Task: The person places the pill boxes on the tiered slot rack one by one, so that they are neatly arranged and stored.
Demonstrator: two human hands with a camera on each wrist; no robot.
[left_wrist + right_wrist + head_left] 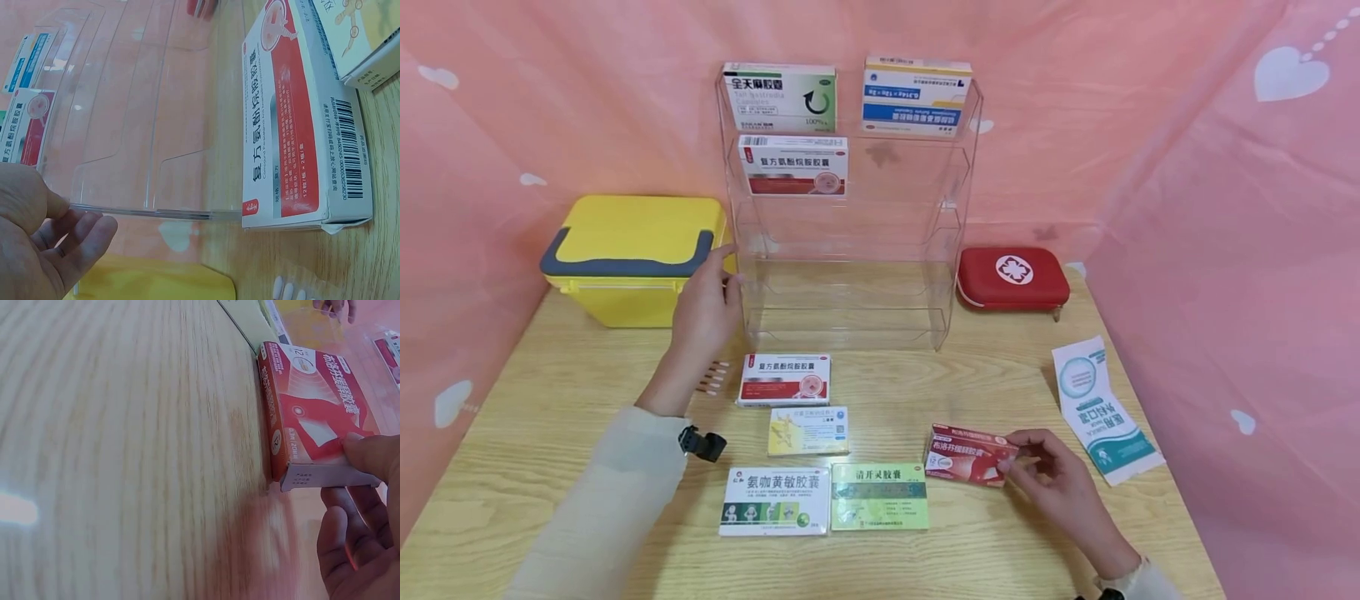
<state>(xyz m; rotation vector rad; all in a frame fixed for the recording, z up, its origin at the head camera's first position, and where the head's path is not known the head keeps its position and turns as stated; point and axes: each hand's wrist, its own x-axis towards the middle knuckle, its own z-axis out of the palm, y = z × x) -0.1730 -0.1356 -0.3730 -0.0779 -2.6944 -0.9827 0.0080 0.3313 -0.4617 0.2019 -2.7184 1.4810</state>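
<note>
Two hands are at work on the wooden table (550, 433). My right hand (1052, 475) pinches the near end of a red medicine box (972, 454): in the right wrist view my thumb (372, 453) presses on the box's top face at its white end flap while my other fingers (340, 544) curl beneath. The box lies flat on the table at about 4 o'clock from the middle of the scene. My left hand (703, 312) rests against the left side wall of the clear acrylic rack (955, 208), fingers nearly straight and relaxed, gripping nothing; the left wrist view shows my fingertips (87, 234) touching the rack's lower edge.

Outward from the right hand, at 3 o'clock, a white and teal mask packet (1101, 408) lies flat. At 1 o'clock a red first-aid pouch (1011, 277) sits beside the rack. Four more boxes lie between my hands: a red and white box (784, 379) just in front of the rack, a yellow box (808, 430) below it, a white and green box (775, 500) and a green box (878, 497) nearest me. A yellow storage case (632, 254) stands at 10 o'clock, just left of my left hand. The rack holds a green and white box (780, 97) and a blue and white box (916, 94) on top, and a second red and white box (795, 165) one tier lower.
</note>
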